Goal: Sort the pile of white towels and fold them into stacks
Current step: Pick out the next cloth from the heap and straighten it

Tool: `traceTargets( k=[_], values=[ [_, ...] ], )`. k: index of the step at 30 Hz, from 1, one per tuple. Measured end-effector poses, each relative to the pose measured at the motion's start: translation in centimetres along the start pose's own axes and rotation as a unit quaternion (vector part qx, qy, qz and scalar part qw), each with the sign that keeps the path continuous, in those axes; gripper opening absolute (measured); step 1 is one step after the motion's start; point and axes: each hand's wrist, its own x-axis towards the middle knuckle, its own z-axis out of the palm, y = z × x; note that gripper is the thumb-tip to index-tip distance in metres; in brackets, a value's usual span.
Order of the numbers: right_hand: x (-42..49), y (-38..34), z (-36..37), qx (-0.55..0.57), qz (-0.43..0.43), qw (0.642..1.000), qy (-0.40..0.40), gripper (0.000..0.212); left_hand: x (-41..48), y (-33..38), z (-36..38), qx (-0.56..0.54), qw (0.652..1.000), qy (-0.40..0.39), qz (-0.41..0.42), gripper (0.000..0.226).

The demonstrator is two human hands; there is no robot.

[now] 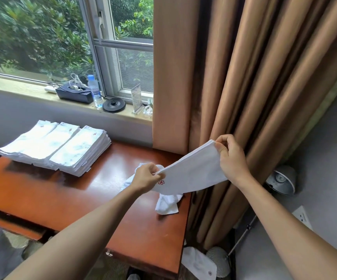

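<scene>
A white towel [193, 174] with a small red emblem is stretched in the air above the right end of the wooden table [94, 197]. My left hand [146, 177] pinches its lower left corner. My right hand [231, 156] pinches its upper right corner, close to the curtain. Under the held towel lies a crumpled white towel [167, 205] on the table. Three stacks of folded white towels [56, 148] stand side by side at the table's back left.
Brown curtains [244, 87] hang right behind the table's right end. The windowsill carries a black box [74, 93], a water bottle [94, 91], a black round base [114, 106] and a clear sign holder. On the floor at right lie another white towel [199, 263] and a lamp [280, 179].
</scene>
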Motion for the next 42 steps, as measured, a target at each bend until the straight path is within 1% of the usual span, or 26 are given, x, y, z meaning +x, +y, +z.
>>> traceTargets(
  k=[3,6,13,14,18,21,23,25,27,29,32,34,36,38,40,42],
  values=[
    [-0.1,0.5,0.1,0.005,0.015,1.000,0.010,0.012,0.0,-0.4,-1.4,-0.004,1.000,0.021,0.015,0.006],
    [-0.2,1.1,0.3,0.011,0.028,0.999,0.011,0.009,0.2,-0.5,-2.5,0.007,0.999,0.038,0.017,0.010],
    [-0.5,3.1,1.2,0.043,0.069,0.996,0.029,0.002,0.4,-0.6,-4.0,0.035,0.998,0.049,0.032,0.020],
    [-0.7,3.4,1.4,0.052,0.076,0.995,0.030,0.002,0.5,-0.7,-4.2,0.039,0.997,0.052,0.030,0.020],
    [-1.5,4.3,2.7,0.057,0.082,0.995,-0.002,0.020,0.1,-1.4,-5.3,0.064,0.995,0.069,0.027,0.022],
    [-1.8,5.0,3.5,0.059,0.108,0.992,-0.022,0.019,-0.1,-1.4,-6.3,0.098,0.992,0.074,0.039,0.018],
    [-1.9,5.3,4.3,0.063,0.118,0.991,-0.023,0.016,-0.2,-1.5,-7.0,0.117,0.988,0.094,0.040,0.013],
    [-1.9,5.3,5.3,0.073,0.122,0.990,-0.018,0.015,-0.3,-2.2,-7.9,0.162,0.977,0.138,0.029,0.004],
    [-2.0,5.2,6.7,0.089,0.136,0.987,-0.019,0.015,-0.5,-3.3,-8.9,0.183,0.968,0.170,0.001,0.007],
    [-2.3,5.3,8.1,0.095,0.147,0.984,-0.033,0.016,-0.9,-4.3,-9.8,0.165,0.968,0.187,-0.028,0.009],
    [-2.7,6.0,10.1,0.072,0.160,0.983,-0.060,0.017,-1.5,-5.1,-10.8,0.113,0.974,0.195,-0.028,0.006],
    [-3.0,6.2,11.7,0.053,0.180,0.979,-0.085,0.018,-1.9,-5.4,-11.8,0.057,0.981,0.187,-0.001,0.008],
    [-3.4,5.9,14.0,0.054,0.197,0.972,-0.113,0.018,-2.4,-5.5,-13.3,0.028,0.983,0.181,0.034,0.009],
    [-3.9,4.7,16.7,0.061,0.195,0.969,-0.137,0.017,-2.5,-5.8,-14.7,0.007,0.982,0.180,0.063,0.009],
    [-4.6,3.0,20.0,0.072,0.180,0.967,-0.163,0.022,-2.5,-6.4,-16.2,-0.016,0.981,0.178,0.082,0.011],
    [-5.2,0.5,23.8,0.085,0.171,0.960,-0.205,0.033,-2.5,-7.4,-17.6,-0.019,0.981,0.166,0.098,0.017]
  ],
)
